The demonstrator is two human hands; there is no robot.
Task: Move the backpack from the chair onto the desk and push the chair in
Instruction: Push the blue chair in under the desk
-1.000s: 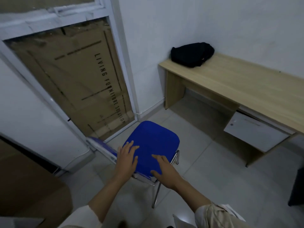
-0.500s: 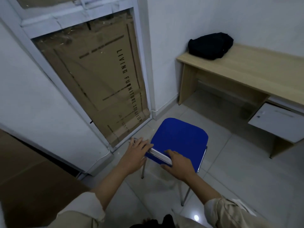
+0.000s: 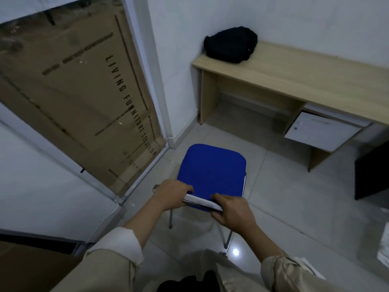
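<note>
A black backpack (image 3: 231,44) lies on the far left end of the light wooden desk (image 3: 311,79), against the wall. The blue chair (image 3: 212,169) stands on the tiled floor in front of me, apart from the desk, its seat bare. My left hand (image 3: 171,193) is closed over the left end of the chair's backrest top edge. My right hand (image 3: 230,209) grips the right end of the same edge. Two metal chair legs show below my hands.
A large cardboard sheet behind a glass door (image 3: 84,98) fills the left side. A white drawer unit (image 3: 322,131) hangs under the desk's right part. A dark object (image 3: 372,171) stands at the right edge. The tiled floor (image 3: 284,197) lies between chair and desk.
My hands went from resting flat on the seat to gripping the backrest's top edge. The chair has turned so its seat faces the desk, and my view has shifted.
</note>
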